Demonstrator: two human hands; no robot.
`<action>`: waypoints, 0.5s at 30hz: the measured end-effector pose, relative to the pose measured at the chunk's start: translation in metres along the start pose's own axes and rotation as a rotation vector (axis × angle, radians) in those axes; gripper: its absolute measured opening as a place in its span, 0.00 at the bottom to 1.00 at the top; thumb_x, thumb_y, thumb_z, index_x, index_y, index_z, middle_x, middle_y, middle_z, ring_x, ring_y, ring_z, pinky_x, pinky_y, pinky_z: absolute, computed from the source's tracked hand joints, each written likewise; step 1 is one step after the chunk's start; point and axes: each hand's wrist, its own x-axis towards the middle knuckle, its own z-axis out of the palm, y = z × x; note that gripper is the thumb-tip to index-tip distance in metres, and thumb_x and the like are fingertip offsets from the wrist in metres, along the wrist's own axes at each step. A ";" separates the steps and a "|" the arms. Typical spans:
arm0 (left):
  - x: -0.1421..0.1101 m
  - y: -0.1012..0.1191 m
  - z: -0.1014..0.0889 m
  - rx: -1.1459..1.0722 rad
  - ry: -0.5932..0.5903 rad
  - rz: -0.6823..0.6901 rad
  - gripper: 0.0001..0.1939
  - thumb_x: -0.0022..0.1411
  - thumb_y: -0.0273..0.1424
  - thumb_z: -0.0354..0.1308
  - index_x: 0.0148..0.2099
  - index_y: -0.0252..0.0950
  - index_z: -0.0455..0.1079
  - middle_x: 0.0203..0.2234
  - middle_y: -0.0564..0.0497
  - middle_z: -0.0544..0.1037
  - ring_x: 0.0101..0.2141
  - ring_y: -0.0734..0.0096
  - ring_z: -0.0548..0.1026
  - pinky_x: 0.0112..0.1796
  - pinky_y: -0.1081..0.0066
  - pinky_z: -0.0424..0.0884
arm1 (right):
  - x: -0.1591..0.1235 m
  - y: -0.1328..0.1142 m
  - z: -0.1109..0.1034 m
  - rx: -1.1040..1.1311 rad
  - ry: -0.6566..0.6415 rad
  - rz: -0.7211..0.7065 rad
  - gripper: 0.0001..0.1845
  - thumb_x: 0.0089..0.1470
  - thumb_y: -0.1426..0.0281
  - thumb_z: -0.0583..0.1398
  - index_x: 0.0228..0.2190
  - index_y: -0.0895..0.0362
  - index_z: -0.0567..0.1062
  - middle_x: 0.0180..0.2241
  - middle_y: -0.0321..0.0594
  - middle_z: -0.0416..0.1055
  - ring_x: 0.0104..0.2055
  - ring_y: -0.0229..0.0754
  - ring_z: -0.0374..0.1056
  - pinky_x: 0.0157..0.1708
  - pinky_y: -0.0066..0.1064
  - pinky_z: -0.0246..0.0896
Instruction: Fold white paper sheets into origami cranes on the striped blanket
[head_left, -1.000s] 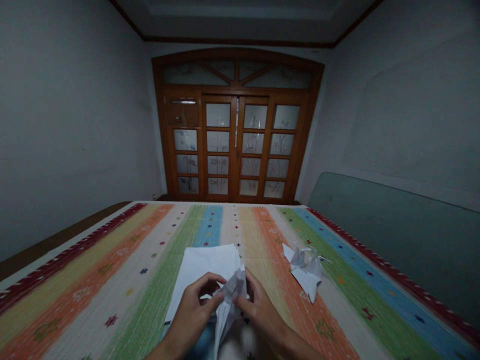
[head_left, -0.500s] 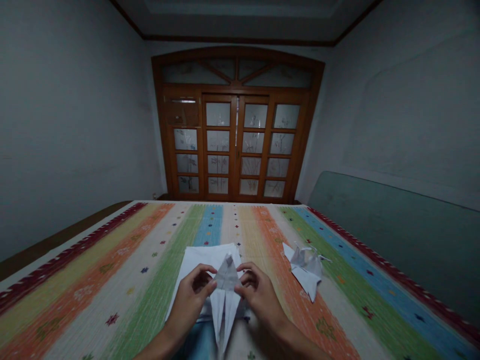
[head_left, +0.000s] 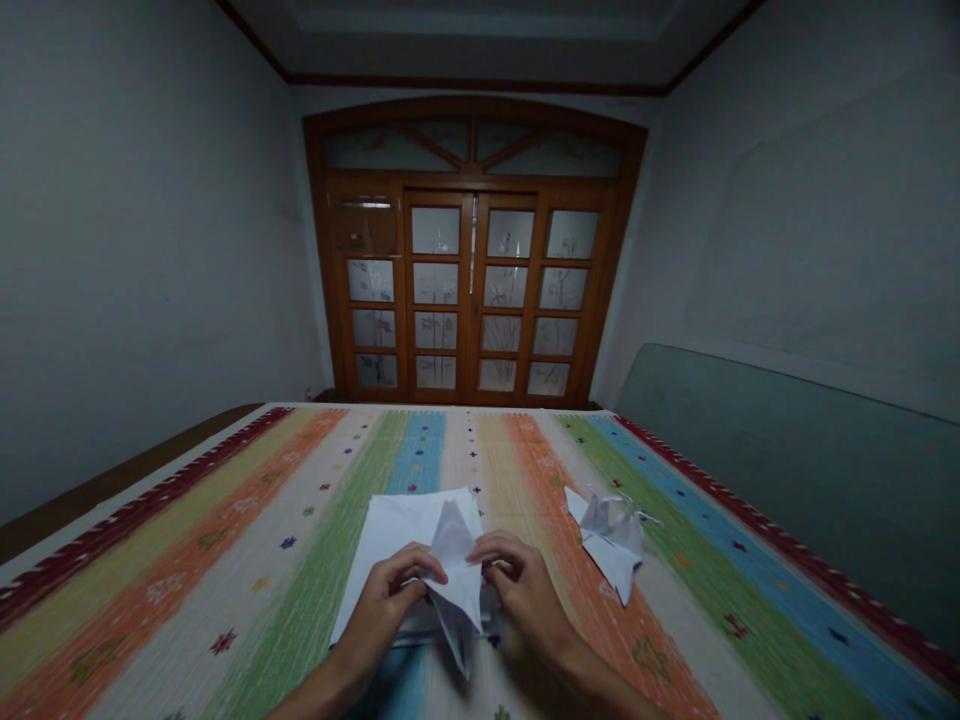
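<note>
Hands first: left hand (head_left: 394, 590) pinches the folded paper (head_left: 456, 588) from the left with thumb and fingers, right hand (head_left: 521, 585) pinches the opposite side. Both gripping, neither loose.

Change: half a second ago the piece faces the camera as a narrow kite, two long legs toward the near edge. Now its layers are spread: one point leans toward the far edge, a broad flap shows between the hands, one tip drops toward the near edge. Reads as an opened or reshaped fold, not a finished crease, my judgement. Underside hidden.

Location: near half of the worktop (head_left: 97, 489), about mid-width, held over the near right part of the white sheets (head_left: 375, 555). Can't tell if it touches them.

Right of the hands, toward the right edge: second folded paper (head_left: 615, 555), pointed corners, thin bits sticking out on its far side. Same spot as before, no hand on it.

Surface: striped cloth (head_left: 255, 620) with small motifs, dark red bands along left and right edges; wood shows past the left edge.

Room: dim. Wooden doors (head_left: 436, 257) with patterned panes beyond the far edge, pale walls (head_left: 150, 220) both sides, grey-green panel (head_left: 750, 440) past the right edge.
</note>
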 end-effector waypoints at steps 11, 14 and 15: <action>0.003 0.001 0.005 -0.075 0.024 -0.110 0.21 0.47 0.31 0.68 0.46 0.36 0.80 0.45 0.41 0.84 0.46 0.49 0.79 0.47 0.58 0.73 | -0.004 -0.006 0.003 -0.041 -0.099 0.034 0.08 0.47 0.68 0.67 0.33 0.56 0.82 0.35 0.42 0.77 0.36 0.46 0.72 0.35 0.34 0.66; 0.001 0.003 0.007 -0.120 0.025 -0.063 0.25 0.48 0.29 0.68 0.51 0.38 0.78 0.49 0.41 0.82 0.51 0.49 0.77 0.51 0.56 0.71 | -0.006 -0.006 0.005 -0.003 -0.090 0.091 0.23 0.40 0.75 0.67 0.42 0.54 0.80 0.38 0.39 0.75 0.34 0.42 0.70 0.34 0.32 0.65; 0.000 0.004 0.007 -0.119 0.034 -0.051 0.26 0.48 0.29 0.68 0.53 0.38 0.77 0.49 0.41 0.82 0.51 0.49 0.77 0.51 0.56 0.72 | -0.006 -0.005 0.005 0.007 -0.086 0.098 0.27 0.38 0.77 0.67 0.45 0.53 0.79 0.38 0.38 0.74 0.34 0.42 0.70 0.33 0.31 0.64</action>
